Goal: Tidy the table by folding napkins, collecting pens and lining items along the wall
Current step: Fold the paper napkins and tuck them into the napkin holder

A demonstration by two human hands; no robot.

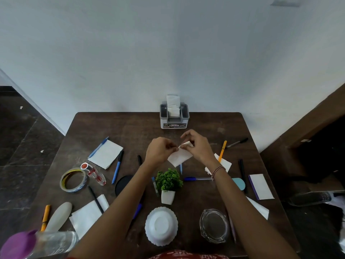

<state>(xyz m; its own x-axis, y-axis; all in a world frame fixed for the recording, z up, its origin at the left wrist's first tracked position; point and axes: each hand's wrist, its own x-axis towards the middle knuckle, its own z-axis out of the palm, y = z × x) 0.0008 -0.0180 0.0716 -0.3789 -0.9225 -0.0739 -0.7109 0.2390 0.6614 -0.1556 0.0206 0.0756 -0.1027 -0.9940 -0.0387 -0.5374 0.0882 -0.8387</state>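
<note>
A white napkin point(178, 156) is held just above the middle of the dark wooden table point(130, 128). My left hand point(160, 150) pinches its upper edge and my right hand point(198, 145) pinches the corner beside it. Other napkins lie flat: one at the left point(106, 153), one at the front left point(86, 216), one at the right point(225, 163). Several pens are scattered about, among them a blue pen point(117, 168), an orange pen point(222, 150) and a black marker point(237, 142). A grey holder point(174, 117) with folded napkins stands against the wall.
A small potted plant point(168, 185), an upturned white bowl point(161, 225) and a glass ashtray point(214, 225) stand near the front. A tape roll point(73, 180), a small clear bottle point(94, 173), a purple-capped bottle point(37, 243) and a notepad point(261, 186) lie at the sides.
</note>
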